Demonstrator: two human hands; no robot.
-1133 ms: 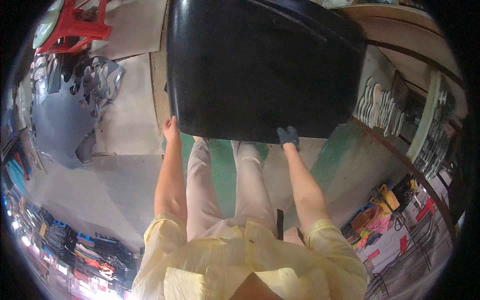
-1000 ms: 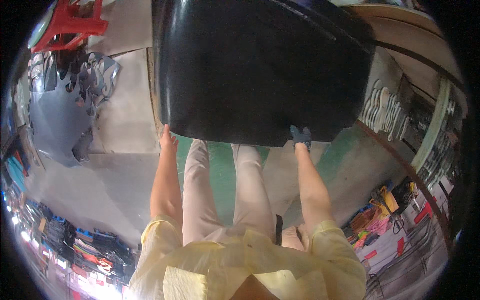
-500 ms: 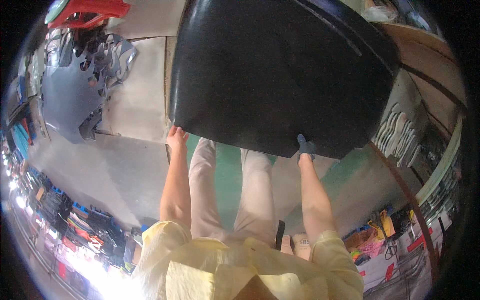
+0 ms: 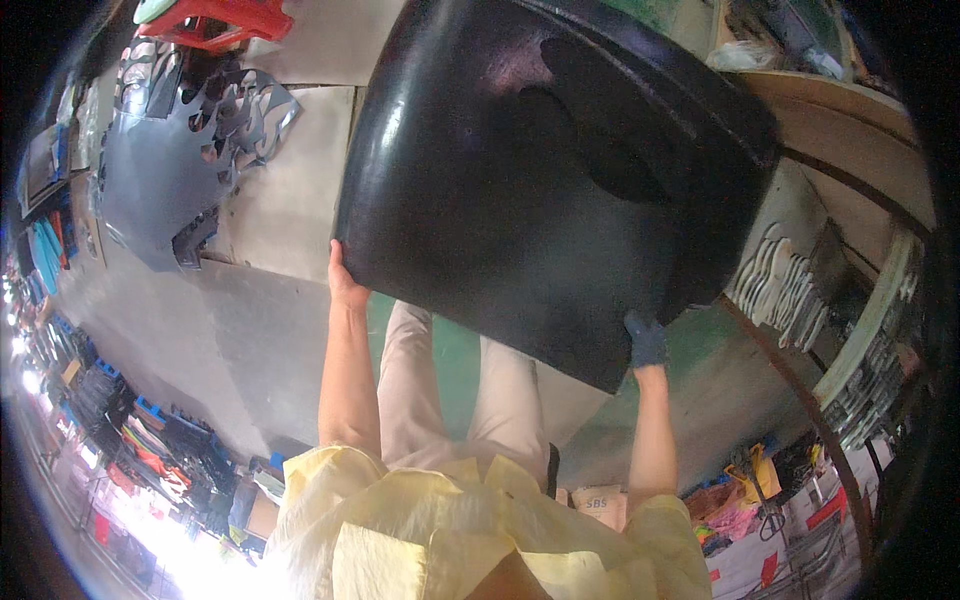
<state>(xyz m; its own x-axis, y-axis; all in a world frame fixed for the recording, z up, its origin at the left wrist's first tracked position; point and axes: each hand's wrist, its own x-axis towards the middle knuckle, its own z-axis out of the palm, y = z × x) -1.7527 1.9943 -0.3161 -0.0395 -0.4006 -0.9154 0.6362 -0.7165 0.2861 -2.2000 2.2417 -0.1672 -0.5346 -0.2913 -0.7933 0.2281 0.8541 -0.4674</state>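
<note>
A large, glossy black sheet (image 4: 480,240), bent and flexible-looking, spreads out before me over my legs. My bare left hand (image 4: 346,278) grips its near left corner, with part of the fingers hidden behind it. My right hand (image 4: 647,341) wears a dark grey-blue glove and pinches the near edge on the right, thumb on top. Between the hands the near edge slants, and one corner hangs down toward me beside the right hand. The right part of the sheet curves in a fold.
A grey cut-out sheet (image 4: 160,185) with leftover holes lies on the pale board (image 4: 285,190) at the left, below a red plastic stool (image 4: 215,25). Shoe-sole-shaped pieces (image 4: 780,290) stand in a row at the right, near a curved wooden edge (image 4: 865,330).
The sheet's near right part has bent and swung toward me, making its near edge slant. My right hand has moved right and nearer; my left hand has shifted only slightly.
</note>
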